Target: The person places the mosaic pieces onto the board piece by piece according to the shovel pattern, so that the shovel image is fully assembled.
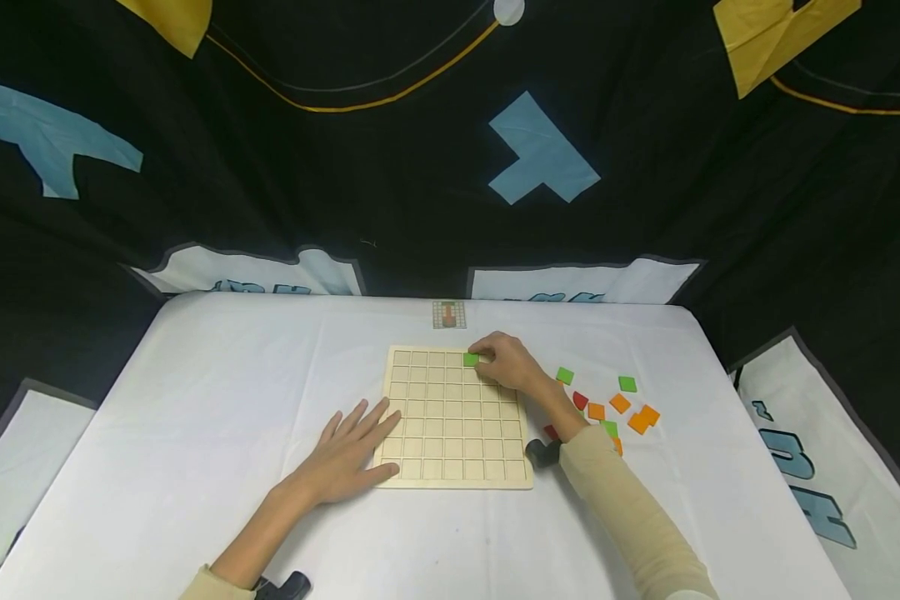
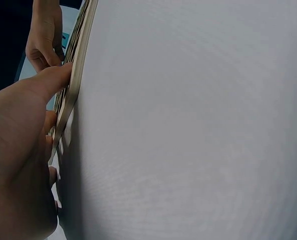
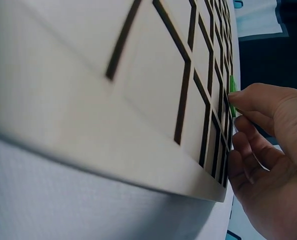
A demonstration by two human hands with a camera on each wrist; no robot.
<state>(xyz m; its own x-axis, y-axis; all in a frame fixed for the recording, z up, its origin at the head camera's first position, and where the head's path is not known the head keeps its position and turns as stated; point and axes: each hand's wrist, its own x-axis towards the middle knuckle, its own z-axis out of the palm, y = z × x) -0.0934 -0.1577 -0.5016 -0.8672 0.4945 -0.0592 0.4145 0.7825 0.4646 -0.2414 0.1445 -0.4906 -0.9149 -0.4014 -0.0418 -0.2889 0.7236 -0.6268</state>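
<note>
A square wooden board [image 1: 450,429] with a grooved grid lies on the white table. My right hand [image 1: 508,362] is over its far right part, thumb and fingertips pinching a green square tile [image 1: 470,360] at the far row. In the right wrist view that tile [image 3: 232,86] shows as a thin green sliver by the fingertips. On the board's left edge rests my left hand [image 1: 348,458], fingers spread, thumb near the front left corner. The left wrist view shows its thumb [image 2: 58,77] against the board's edge.
Right of the board lie scattered tiles: several orange squares [image 1: 619,403], green squares [image 1: 627,384] and red rounded pieces [image 1: 581,401], some partly behind the right forearm. A small printed grid card [image 1: 448,315] lies beyond the board. A dark patterned cloth [image 1: 420,183] hangs behind the table.
</note>
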